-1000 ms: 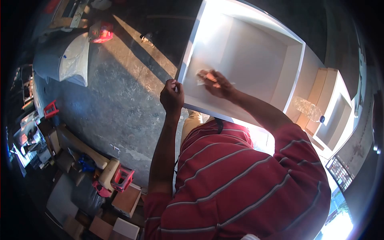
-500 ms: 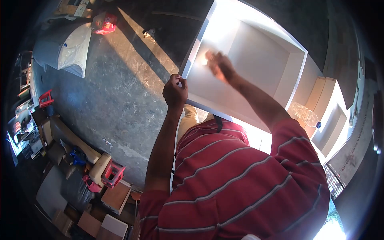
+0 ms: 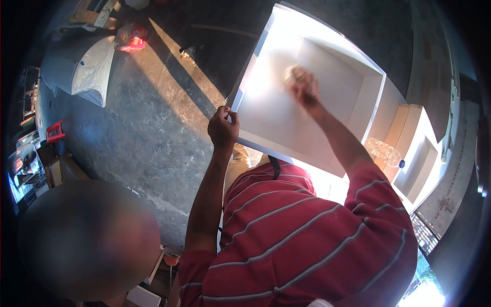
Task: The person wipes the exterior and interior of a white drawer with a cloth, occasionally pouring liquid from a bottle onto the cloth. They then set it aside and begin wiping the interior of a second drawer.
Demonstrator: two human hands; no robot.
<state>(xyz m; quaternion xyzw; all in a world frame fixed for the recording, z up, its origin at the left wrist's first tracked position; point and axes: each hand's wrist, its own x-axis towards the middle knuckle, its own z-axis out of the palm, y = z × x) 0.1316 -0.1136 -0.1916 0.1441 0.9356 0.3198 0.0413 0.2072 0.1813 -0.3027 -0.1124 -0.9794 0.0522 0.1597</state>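
Note:
A white open box [image 3: 332, 84], shaped like a drawer or cabinet carcass, stands tilted in front of my body with its hollow inside facing me. My left hand [image 3: 223, 127] is closed at its near left edge, thumb and fingers pinched on the rim. Inside the box, my right hand [image 3: 305, 91] is over the back panel, smeared by motion. Its fingers look curled round something small and pale that I cannot make out. Strong light washes out the box's upper left interior.
Right of the box are a clear plastic bottle [image 3: 384, 152] and another white box [image 3: 417, 153]. On the concrete floor [image 3: 153, 117] to the left are a red package [image 3: 132, 38], a covered pale object [image 3: 94, 71] and a red stool [image 3: 55, 131]. A blurred round shape [image 3: 89, 240] covers the lower left.
My right hand has moved right and slightly down across the box's inside. My left hand stays on the rim. The blurred round shape has appeared at the lower left.

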